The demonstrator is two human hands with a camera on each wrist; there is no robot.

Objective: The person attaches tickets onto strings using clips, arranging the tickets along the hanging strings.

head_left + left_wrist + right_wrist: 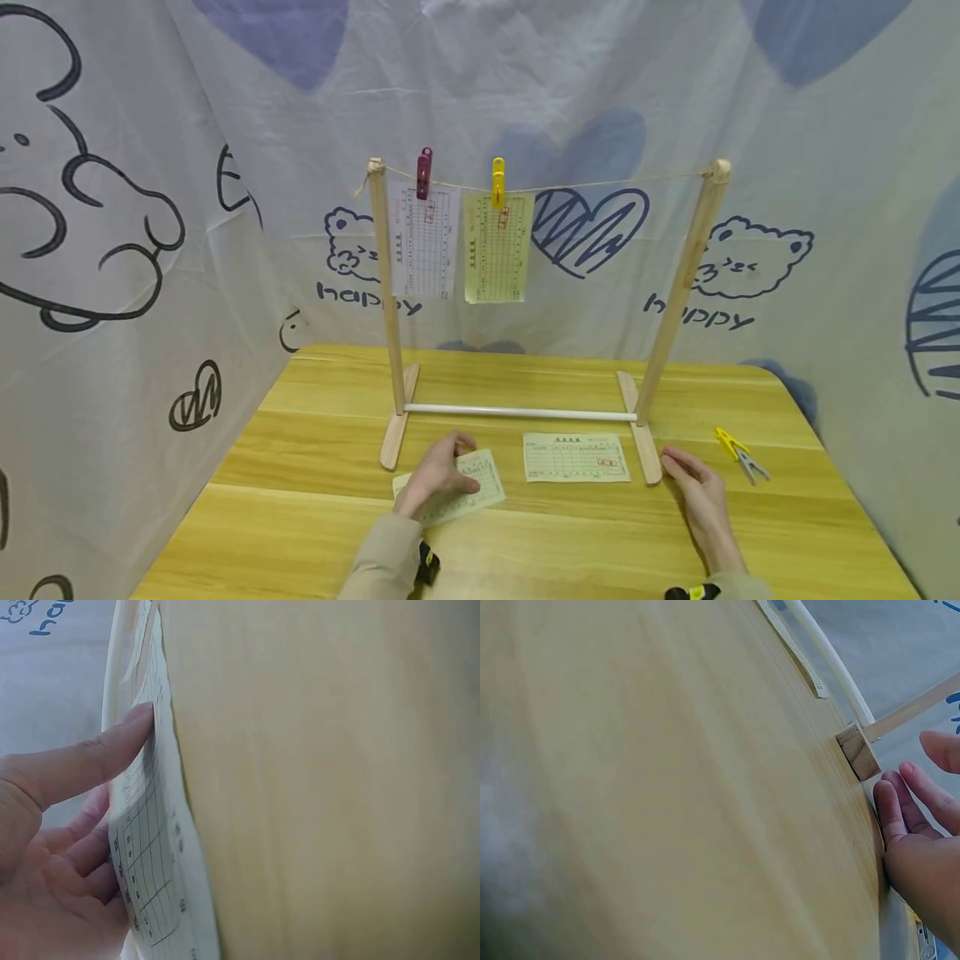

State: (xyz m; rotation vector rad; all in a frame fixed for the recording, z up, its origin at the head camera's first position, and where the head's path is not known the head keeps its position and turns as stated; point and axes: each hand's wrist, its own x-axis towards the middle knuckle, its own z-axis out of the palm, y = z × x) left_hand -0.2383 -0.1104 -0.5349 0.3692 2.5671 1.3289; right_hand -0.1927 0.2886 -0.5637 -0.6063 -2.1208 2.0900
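Note:
My left hand (438, 479) is over a pale printed paper form (491, 483) lying askew on the table. In the left wrist view, the thumb (124, 746) lies on the form's printed face and the curled fingers (90, 862) are at its far edge, their tips partly hidden. A second pale form (577, 471) lies flat between the hands. My right hand (697, 492) rests by the stand's right foot (645, 454), fingers loosely bent and holding nothing. To its right lie a yellow clothespin (727, 442) and a grey clothespin (750, 467), end to end.
A wooden stand (682, 292) with a white crossbar (517, 412) carries a string (600, 182). From it hang a white form (427, 250) under a maroon clothespin (424, 173) and a yellowish form (497, 258) under a yellow one. A patterned curtain (570, 67) surrounds the wooden table (570, 550).

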